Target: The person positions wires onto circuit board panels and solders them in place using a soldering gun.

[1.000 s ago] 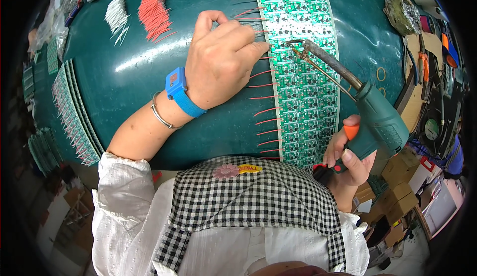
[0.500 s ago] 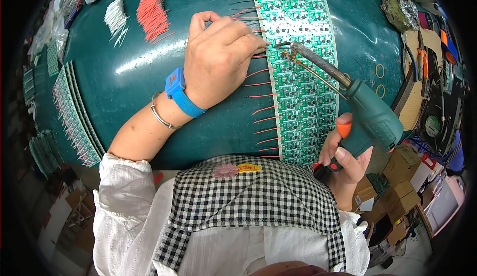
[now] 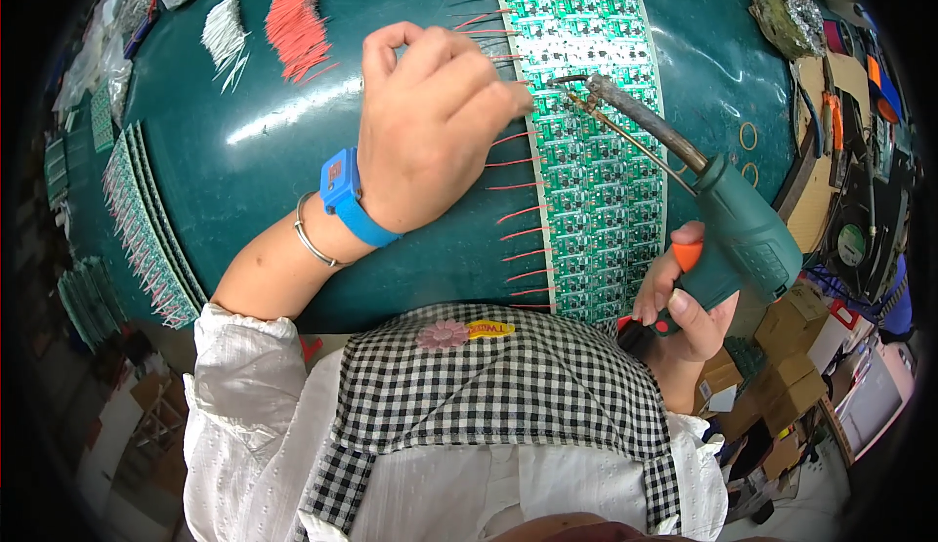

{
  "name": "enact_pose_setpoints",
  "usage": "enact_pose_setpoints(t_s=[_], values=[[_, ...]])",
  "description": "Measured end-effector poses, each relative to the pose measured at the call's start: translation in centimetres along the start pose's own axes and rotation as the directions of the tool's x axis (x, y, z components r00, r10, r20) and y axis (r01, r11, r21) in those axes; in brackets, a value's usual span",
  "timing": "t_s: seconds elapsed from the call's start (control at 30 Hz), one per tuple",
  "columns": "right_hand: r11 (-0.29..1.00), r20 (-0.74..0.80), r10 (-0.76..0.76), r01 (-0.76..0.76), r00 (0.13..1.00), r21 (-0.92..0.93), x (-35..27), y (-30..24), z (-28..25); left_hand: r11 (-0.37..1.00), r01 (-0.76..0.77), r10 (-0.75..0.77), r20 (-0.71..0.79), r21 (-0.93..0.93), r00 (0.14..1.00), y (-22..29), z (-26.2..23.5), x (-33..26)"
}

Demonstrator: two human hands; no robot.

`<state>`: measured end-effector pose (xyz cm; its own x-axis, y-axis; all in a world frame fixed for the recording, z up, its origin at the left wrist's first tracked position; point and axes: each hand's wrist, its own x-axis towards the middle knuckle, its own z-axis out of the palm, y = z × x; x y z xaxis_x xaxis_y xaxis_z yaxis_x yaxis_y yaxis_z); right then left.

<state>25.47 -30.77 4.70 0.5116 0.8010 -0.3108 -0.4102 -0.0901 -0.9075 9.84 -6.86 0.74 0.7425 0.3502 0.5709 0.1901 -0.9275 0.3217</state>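
A long panel of green circuit boards (image 3: 596, 190) lies on the table, with red wires (image 3: 523, 213) sticking out along its left edge. Black wires show beside the red ones at the far end. My left hand (image 3: 425, 137) is closed at that edge, its thumb and finger pinched together over the panel's rim; what they hold is hidden. In my right hand (image 3: 692, 325) is a green pistol-shaped soldering gun (image 3: 747, 225) with an orange trigger. Its tip hangs over the panel just right of my left fingertips; whether it touches cannot be told.
Piles of red wires (image 3: 298, 29) and white wires (image 3: 226, 32) lie at the far left. Wired boards (image 3: 147, 220) stand stacked near the left edge. A foil-wrapped lump (image 3: 787, 20), rubber bands (image 3: 747, 137) and hand tools (image 3: 831, 122) are on the right.
The soldering gun has shifted slightly right and toward me, its tip drawing away from my left fingertips. My left hand has moved a little nearer along the panel's edge, still pinched.
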Motion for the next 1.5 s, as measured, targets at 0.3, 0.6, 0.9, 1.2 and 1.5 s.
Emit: enact_pose_setpoints(t_s=[0.3,0.6,0.9,1.2,1.5], values=[[0.997,-0.036,0.08,-0.081,0.996,-0.02,-1.3,-0.3,-0.5,0.998,-0.047,0.051,0.084,-0.05,0.995,0.1,0.6,-0.7],[0.994,-0.079,0.107,-0.11,0.991,-0.029,-1.4,0.0,-0.2,0.988,0.039,-0.026,0.085,-0.148,0.996,-0.3,0.6,-0.6],[0.991,-0.044,0.13,-0.131,0.99,-0.016,-1.3,0.1,-0.2,0.982,0.043,-0.027,0.087,-0.182,0.996,-0.4,0.6,-0.6],[0.986,-0.051,0.16,-0.162,0.986,-0.042,-1.3,0.1,0.0,0.981,0.049,-0.033,0.088,-0.185,0.996,-0.6,0.9,-0.8],[0.993,0.004,0.103,-0.103,0.995,0.051,-1.0,0.4,-0.8,0.976,0.072,-0.049,0.115,-0.205,0.992,-0.6,0.8,-0.6]])
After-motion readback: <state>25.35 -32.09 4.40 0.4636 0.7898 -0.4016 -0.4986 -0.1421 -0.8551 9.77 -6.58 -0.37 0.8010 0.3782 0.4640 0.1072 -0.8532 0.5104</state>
